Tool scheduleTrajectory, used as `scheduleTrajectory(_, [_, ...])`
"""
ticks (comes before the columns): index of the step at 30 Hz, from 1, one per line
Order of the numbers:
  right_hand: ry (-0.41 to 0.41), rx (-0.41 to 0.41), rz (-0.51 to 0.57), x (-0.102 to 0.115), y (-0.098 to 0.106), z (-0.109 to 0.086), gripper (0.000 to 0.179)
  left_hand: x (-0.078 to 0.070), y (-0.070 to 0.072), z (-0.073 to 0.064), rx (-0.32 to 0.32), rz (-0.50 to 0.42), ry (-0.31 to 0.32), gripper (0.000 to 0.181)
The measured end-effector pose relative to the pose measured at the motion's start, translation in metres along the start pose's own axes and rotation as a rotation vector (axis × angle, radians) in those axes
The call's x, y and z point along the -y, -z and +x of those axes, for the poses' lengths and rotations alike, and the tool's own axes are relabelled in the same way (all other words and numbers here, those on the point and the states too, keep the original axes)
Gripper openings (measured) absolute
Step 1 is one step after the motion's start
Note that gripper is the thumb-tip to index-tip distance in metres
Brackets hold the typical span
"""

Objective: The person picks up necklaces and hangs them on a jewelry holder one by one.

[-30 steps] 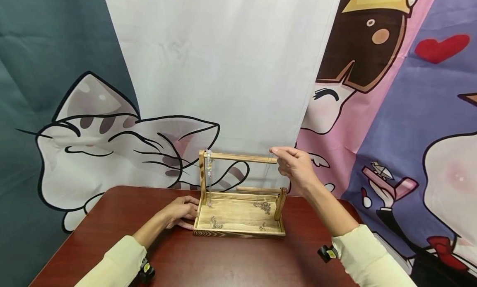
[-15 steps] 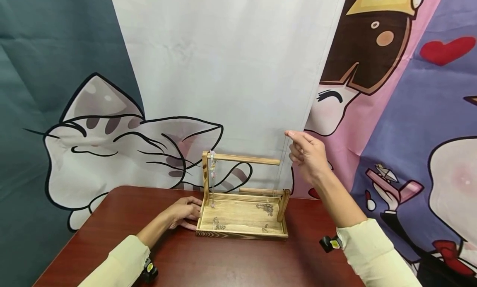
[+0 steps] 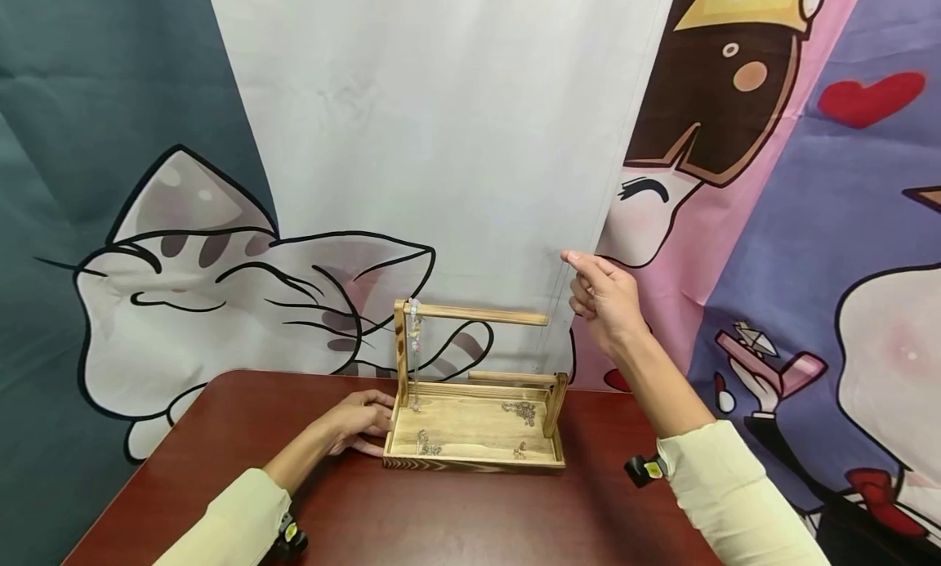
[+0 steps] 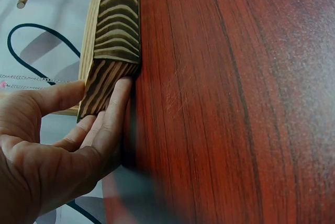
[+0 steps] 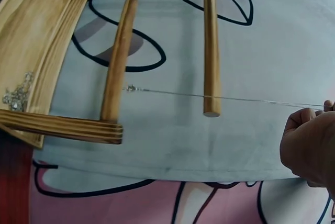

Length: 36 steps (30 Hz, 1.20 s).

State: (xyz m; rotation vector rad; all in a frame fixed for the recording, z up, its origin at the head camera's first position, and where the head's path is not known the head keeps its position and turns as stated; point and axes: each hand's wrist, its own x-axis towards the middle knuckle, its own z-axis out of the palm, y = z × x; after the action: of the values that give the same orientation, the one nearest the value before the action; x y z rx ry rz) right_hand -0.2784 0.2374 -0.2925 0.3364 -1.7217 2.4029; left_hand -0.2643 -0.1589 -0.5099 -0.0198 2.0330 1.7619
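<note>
Left hand (image 3: 359,423): fingers extended against tray (image 3: 474,465), nine o'clock. Right hand (image 3: 606,300): pinches thin chain (image 5: 172,93), two o'clock. Beaded necklace (image 3: 415,344): hung. Chain piles (image 3: 521,411) in tray: unhung.

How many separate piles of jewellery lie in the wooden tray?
3 in the wooden tray: back-right pile, front-left pile, front-right pile. Smaller pieces within a pile may be hidden.

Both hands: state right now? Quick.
Left hand: open, fingers touching the end of the wooden tray.
Right hand: closed, pinching a thin chain.
</note>
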Motion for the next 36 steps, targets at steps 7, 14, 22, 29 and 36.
scheduleTrajectory(7, [-0.049,-0.06,-0.065,-0.02,0.011,-0.004,0.029,0.004,0.001,-0.002,-0.001,0.001,0.01,0.061])
scheduleTrajectory(14, [-0.078,-0.084,-0.084,-0.037,0.015,-0.003,0.022,0.005,0.002,-0.005,-0.008,0.003,-0.001,0.059])
scheduleTrajectory(22, [-0.129,-0.098,-0.097,-0.052,0.013,-0.005,0.024,0.008,0.004,-0.009,-0.01,0.009,0.01,0.059])
scheduleTrajectory(29, [-0.13,-0.081,-0.116,-0.058,0.01,-0.005,0.017,0.003,0.003,-0.005,-0.016,0.01,-0.001,0.058])
scheduleTrajectory(36, [-0.142,-0.068,-0.126,-0.063,0.007,-0.008,0.017,0.003,0.001,-0.002,-0.007,0.011,-0.006,0.058])
